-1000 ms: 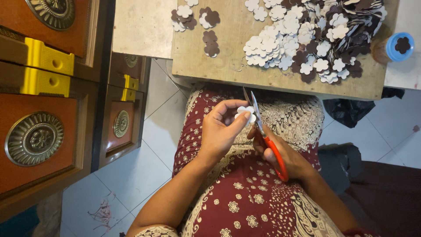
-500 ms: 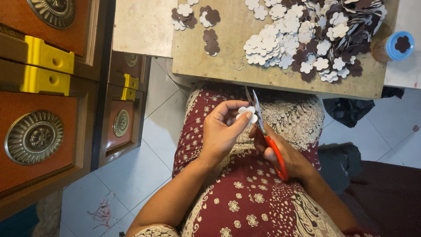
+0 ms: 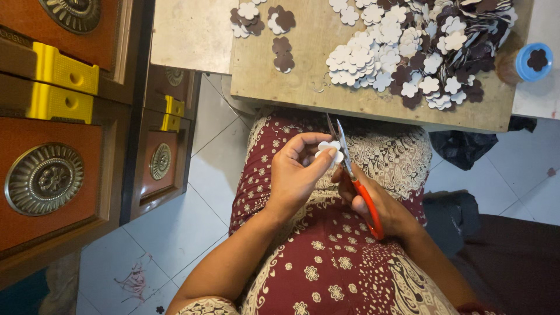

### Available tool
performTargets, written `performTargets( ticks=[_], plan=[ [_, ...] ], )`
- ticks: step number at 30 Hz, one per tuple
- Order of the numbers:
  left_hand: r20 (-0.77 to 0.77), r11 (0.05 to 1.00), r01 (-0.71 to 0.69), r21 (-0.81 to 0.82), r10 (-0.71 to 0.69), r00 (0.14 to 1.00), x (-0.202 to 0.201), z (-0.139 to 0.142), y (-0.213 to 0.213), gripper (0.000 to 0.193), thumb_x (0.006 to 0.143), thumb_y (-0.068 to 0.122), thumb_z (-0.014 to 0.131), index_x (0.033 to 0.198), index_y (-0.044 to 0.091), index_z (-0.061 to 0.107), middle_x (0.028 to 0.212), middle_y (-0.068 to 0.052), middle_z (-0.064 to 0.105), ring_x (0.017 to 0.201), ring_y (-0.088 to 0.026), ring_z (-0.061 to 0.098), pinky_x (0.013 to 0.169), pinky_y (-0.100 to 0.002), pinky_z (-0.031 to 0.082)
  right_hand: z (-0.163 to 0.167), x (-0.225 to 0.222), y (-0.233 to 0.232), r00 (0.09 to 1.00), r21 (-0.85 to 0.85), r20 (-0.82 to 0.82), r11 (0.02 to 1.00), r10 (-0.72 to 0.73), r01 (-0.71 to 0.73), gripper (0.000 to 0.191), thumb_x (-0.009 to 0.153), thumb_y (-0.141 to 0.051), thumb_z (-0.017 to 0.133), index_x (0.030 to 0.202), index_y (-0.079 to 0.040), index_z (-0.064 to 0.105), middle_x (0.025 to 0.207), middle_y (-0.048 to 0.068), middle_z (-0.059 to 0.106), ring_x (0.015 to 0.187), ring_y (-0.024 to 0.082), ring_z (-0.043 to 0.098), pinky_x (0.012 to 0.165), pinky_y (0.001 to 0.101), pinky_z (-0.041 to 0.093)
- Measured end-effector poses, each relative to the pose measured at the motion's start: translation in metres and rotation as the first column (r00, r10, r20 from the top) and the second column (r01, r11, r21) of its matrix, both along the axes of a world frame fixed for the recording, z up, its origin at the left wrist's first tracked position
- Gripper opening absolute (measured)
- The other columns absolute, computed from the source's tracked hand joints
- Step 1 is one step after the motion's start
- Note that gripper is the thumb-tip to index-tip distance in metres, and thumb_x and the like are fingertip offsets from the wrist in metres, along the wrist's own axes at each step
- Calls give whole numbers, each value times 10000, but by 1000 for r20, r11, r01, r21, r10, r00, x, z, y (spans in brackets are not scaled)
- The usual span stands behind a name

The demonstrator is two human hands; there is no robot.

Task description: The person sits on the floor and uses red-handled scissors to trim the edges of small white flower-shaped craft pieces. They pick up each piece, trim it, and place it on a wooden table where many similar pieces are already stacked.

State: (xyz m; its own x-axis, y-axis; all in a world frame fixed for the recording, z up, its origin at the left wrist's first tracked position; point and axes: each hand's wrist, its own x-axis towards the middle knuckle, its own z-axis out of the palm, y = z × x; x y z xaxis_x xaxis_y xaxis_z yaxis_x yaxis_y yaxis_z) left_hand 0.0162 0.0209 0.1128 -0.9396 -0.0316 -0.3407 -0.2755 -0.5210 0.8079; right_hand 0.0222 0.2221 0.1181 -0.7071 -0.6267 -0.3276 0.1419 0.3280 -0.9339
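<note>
The left hand [image 3: 297, 175] pinches a white flower-shaped cutout [image 3: 328, 149]. The right hand [image 3: 379, 204] grips orange-handled scissors [image 3: 356, 181], blades at the cutout's right edge.

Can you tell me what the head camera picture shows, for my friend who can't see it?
A person's left hand holds a small white flower shape while the right hand cuts it with orange-handled scissors over a lap in a red patterned dress. Ahead, a wooden board carries a pile of white and brown flower cutouts.
</note>
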Motion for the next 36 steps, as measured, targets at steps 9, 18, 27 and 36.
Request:
performTargets(
  ticks=[9, 18, 27, 36],
  plan=[
    [-4, 999, 0, -39, -1, 1000, 0, -3, -1, 265, 935, 18, 731, 1183, -41, 660, 1044, -70, 732, 893, -71, 673, 770, -206, 560, 2, -2, -2, 1000, 34, -10, 999, -6, 7, 1062, 841, -895, 355, 1444, -20, 372, 830, 16, 506, 703, 140, 477, 629, 320, 437],
    [27, 994, 37, -103, -34, 999, -3, 0, -6, 255, 931, 52, 742, 1171, -12, 683, 999, -43, 737, 879, -62, 677, 764, -199, 558, -2, -1, 0, 998, 20, 56, 1000, -8, 6, 1010, 804, -930, 346, 1250, -36, 493, 728, 2, 479, 593, 130, 470, 517, 322, 411],
    [26, 979, 26, -201, -21, 999, -4, 1, -7, 245, 934, 75, 751, 1161, -5, 706, 987, -26, 730, 868, -58, 682, 761, -198, 559, -6, 0, 2, 999, 52, 42, 999, 11, -13, 1000, 802, -953, 329, 1182, -46, 514, 728, -5, 488, 599, 124, 474, 534, 312, 417],
    [-8, 983, -32, -182, 31, 999, -6, -3, -3, 261, 920, 48, 755, 1159, -16, 669, 1010, -72, 728, 873, -84, 691, 785, -220, 581, 2, -4, -5, 999, -3, -8, 999, 34, -34, 1011, 859, -895, 342, 1362, -26, 461, 781, 18, 487, 653, 143, 474, 562, 335, 427]
  ],
)
